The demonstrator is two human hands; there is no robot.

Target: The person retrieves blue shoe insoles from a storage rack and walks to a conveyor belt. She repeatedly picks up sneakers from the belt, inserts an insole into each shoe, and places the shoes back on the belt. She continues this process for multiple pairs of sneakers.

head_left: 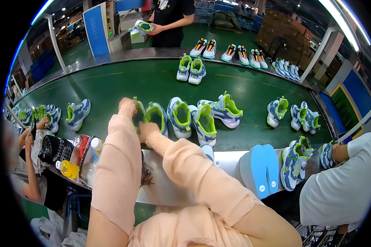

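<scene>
My left hand (128, 107) is closed on the side of a blue-grey sneaker (139, 114) with a lime green lining, near its collar. Beside it is a matching sneaker (156, 117), slightly blurred. My right hand (147, 130) overlaps the lower left side of that second shoe, its fingers curled in and partly hidden. Both shoes are over the green conveyor belt, heels toward me. Just right of them stands another sneaker (179, 117), with a further sneaker (203, 125) nearer to me and one turned sideways, a sneaker (224, 109) behind it.
Blue insoles (259, 168) lean at the white ledge (226, 158) on my right. A box (80, 156) with bottles stands left. More sneakers (191, 70) sit farther along the green belt (144, 84). Co-workers sit on both sides; a person (169, 24) across holds a shoe.
</scene>
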